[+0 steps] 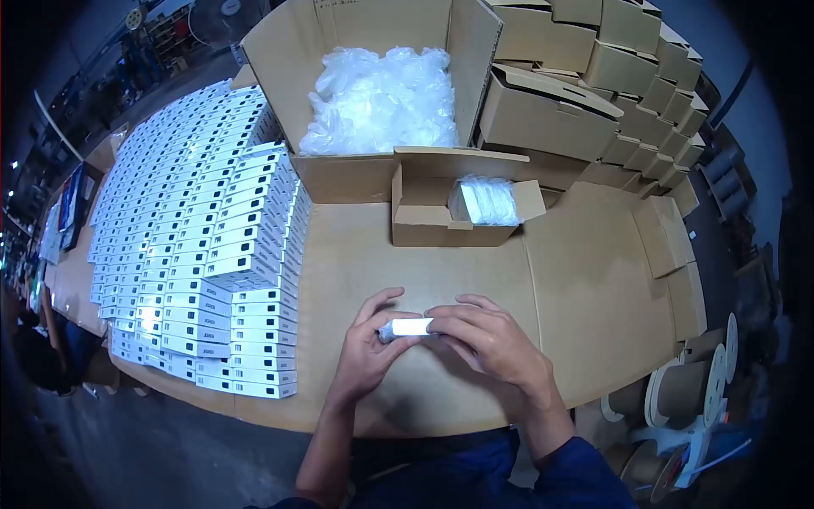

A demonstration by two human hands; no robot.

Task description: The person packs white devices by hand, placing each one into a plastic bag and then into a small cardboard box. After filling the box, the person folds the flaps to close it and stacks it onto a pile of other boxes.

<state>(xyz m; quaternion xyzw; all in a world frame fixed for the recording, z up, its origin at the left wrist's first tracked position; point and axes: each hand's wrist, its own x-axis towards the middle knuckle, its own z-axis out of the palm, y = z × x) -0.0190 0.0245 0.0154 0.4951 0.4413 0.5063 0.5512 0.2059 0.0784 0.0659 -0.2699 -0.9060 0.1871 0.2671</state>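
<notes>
**Worktop (pixel 365 267): Held Packet, Position and Handling**

Reference landmark: the small open carton (pixel 424 236). A broad stack of white boxes (pixel 182 254) stands left of it. A large carton (pixel 275 76) filled with translucent plastic (pixel 381 102) stands directly behind it. Wrapped packets (pixel 490 202) stand inside the landmark, toward its right end.

The left hand (pixel 365 352) and right hand (pixel 496 343) are nearer the wearer than the landmark. Grip: the left fingers and thumb pinch the left end of a white packet (pixel 411 327); the right fingertips close on its right end.

Handling (estimated): light, fairly stiff, its film slippery. Hold by both ends; avoid crushing the faces.

Appearance: slim, oblong, plain white on the visible side, with shiny, crinkled film at the left end.
</notes>
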